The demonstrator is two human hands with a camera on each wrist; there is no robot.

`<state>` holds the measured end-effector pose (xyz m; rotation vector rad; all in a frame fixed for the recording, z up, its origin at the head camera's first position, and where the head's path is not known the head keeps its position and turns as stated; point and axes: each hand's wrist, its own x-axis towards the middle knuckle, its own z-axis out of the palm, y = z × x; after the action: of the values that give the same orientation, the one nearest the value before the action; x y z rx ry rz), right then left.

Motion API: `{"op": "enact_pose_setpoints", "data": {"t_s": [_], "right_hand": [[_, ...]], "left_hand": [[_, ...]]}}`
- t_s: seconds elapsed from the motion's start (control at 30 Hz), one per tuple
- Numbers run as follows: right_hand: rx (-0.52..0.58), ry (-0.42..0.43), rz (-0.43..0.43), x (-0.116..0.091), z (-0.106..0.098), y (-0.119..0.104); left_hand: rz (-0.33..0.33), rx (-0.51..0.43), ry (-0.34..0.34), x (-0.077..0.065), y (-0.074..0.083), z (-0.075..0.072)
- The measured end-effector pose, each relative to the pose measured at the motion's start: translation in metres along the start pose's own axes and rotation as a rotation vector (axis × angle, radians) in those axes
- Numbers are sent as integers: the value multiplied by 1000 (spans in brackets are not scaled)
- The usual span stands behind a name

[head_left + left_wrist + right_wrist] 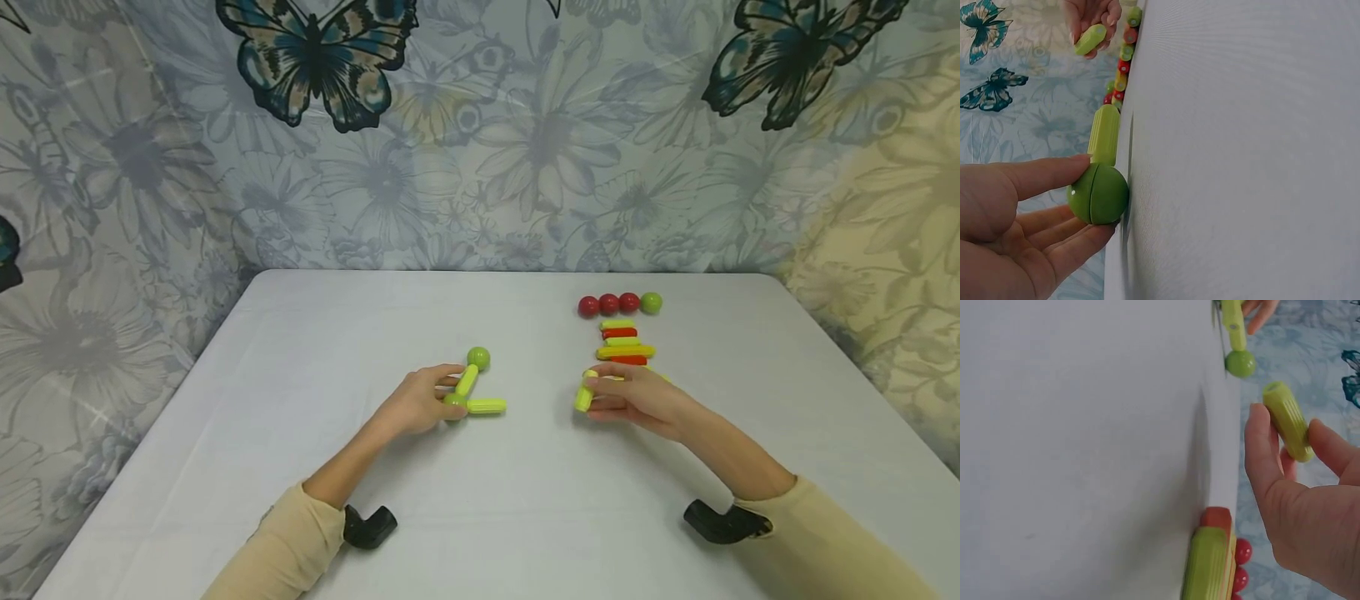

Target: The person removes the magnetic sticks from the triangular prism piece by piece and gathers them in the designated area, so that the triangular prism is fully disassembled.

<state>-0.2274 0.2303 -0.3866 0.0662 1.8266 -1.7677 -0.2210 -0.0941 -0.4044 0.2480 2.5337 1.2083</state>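
Left of the table's middle, my left hand (420, 402) pinches a green ball (1100, 194) between thumb and fingers. Two ribbed yellow-green rods extend from that ball: one rod (467, 381) slants away to a second green ball (478, 358), and the other rod (487, 406) points right. My right hand (637, 398) pinches a loose yellow-green rod (1287, 422) by thumb and fingertips, held up off the table. It is tilted, with a hole visible in its end in the right wrist view. Beneath and behind the right hand lie more rods, partly hidden by it.
Beyond the right hand, yellow, red and yellow-green rods (626, 352) lie side by side in a column. Behind them, red balls (609, 304) and one green ball (651, 302) form a row near the far edge. A butterfly-patterned covering (450, 167) rises behind the white table (337, 333).
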Motion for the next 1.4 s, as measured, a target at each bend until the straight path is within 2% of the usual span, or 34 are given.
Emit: {"op": "enact_pose_setpoints", "data": {"t_s": [0.3, 0.57, 0.87, 0.97, 1.2, 1.4], "right_hand": [[86, -14, -33, -22, -18, 17], [88, -6, -23, -40, -36, 34], [222, -17, 15, -57, -57, 49], [224, 20, 19, -58, -59, 51], [104, 181, 94, -58, -57, 52], [199, 209, 87, -57, -57, 55]], "left_hand": [[0, 14, 3, 0, 1, 0], [-1, 12, -1, 0, 2, -1], [19, 12, -5, 2, 0, -2], [17, 9, -3, 2, -1, -2], [7, -10, -5, 2, -2, -1], [6, -12, -6, 3, -2, 0]]}}
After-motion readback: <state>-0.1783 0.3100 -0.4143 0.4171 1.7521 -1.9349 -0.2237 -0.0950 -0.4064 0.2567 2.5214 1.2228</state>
